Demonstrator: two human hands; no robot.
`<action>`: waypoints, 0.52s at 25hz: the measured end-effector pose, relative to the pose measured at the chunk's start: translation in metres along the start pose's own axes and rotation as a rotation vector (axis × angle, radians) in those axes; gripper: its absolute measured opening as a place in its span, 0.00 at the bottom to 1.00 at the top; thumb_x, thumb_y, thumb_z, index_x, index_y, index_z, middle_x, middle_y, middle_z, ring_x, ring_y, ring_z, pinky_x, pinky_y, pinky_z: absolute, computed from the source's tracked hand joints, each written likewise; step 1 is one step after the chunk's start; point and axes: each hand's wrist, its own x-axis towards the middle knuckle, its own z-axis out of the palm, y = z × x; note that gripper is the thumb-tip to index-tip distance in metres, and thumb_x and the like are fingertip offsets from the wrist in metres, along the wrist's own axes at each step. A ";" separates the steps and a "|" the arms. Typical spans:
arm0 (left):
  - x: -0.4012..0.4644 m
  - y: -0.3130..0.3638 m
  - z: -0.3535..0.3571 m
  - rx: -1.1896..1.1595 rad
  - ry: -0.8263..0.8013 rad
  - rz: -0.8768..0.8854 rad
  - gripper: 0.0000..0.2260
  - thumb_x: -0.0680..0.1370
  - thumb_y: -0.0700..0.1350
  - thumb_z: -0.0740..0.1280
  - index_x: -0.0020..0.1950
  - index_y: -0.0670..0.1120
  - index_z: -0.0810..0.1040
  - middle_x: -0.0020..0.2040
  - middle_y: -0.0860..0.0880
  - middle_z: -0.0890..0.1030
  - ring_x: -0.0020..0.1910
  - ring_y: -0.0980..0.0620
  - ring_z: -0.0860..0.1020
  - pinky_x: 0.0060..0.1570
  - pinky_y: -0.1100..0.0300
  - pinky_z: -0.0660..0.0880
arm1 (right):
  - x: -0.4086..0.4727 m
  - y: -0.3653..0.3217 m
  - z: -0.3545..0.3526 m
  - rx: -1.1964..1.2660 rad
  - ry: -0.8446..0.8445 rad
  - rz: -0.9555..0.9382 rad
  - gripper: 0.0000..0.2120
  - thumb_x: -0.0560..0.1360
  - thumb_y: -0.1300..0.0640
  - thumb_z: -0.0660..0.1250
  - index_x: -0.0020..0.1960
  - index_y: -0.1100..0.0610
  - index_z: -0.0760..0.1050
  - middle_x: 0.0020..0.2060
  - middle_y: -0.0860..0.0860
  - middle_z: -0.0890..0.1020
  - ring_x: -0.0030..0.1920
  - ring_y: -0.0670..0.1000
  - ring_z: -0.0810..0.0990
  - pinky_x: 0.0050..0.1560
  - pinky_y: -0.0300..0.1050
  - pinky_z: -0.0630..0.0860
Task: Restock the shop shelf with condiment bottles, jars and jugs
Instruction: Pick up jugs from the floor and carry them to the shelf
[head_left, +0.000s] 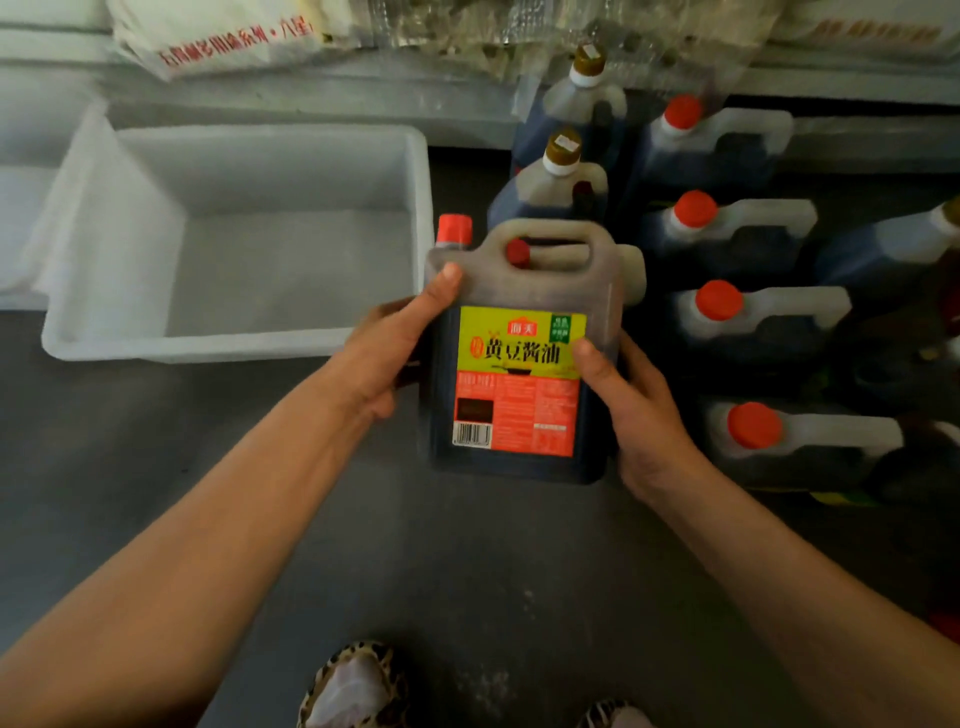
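Note:
I hold a dark soy sauce jug (519, 291) with a yellow and red label and a red cap, lifted above the floor with its label facing me. My left hand (395, 353) grips its left side, thumb on the front near the shoulder. My right hand (634, 410) grips its right side, thumb on the label. Several red-capped jugs (748, 322) stand in a column on the floor to the right. Two gold-capped jugs (556, 192) stand behind the held one.
A white plastic tub (234, 348) sits on the grey floor at the left, with nothing in it. A low shelf edge (363, 93) with bagged goods (218, 41) runs along the top. More dark jugs (893, 249) crowd the far right. My patterned shoes (353, 686) show at the bottom.

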 end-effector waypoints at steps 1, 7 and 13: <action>-0.002 0.011 0.002 0.006 0.006 0.007 0.27 0.65 0.66 0.69 0.50 0.46 0.83 0.46 0.49 0.86 0.47 0.51 0.84 0.52 0.54 0.77 | 0.002 -0.010 0.003 0.026 0.016 -0.004 0.26 0.72 0.46 0.73 0.68 0.52 0.75 0.58 0.51 0.85 0.59 0.52 0.83 0.62 0.53 0.78; -0.003 0.038 0.006 0.018 -0.009 0.028 0.29 0.63 0.65 0.75 0.57 0.47 0.82 0.49 0.49 0.86 0.51 0.50 0.83 0.53 0.52 0.76 | 0.012 -0.051 0.003 0.101 0.043 0.073 0.26 0.71 0.43 0.69 0.66 0.52 0.77 0.53 0.52 0.87 0.54 0.53 0.86 0.60 0.57 0.79; 0.014 0.044 0.015 -0.001 0.047 0.002 0.30 0.63 0.64 0.75 0.59 0.48 0.81 0.50 0.49 0.86 0.52 0.49 0.83 0.48 0.54 0.76 | 0.029 -0.060 -0.004 0.131 0.061 0.145 0.26 0.70 0.42 0.68 0.65 0.51 0.78 0.53 0.53 0.86 0.54 0.54 0.86 0.55 0.56 0.80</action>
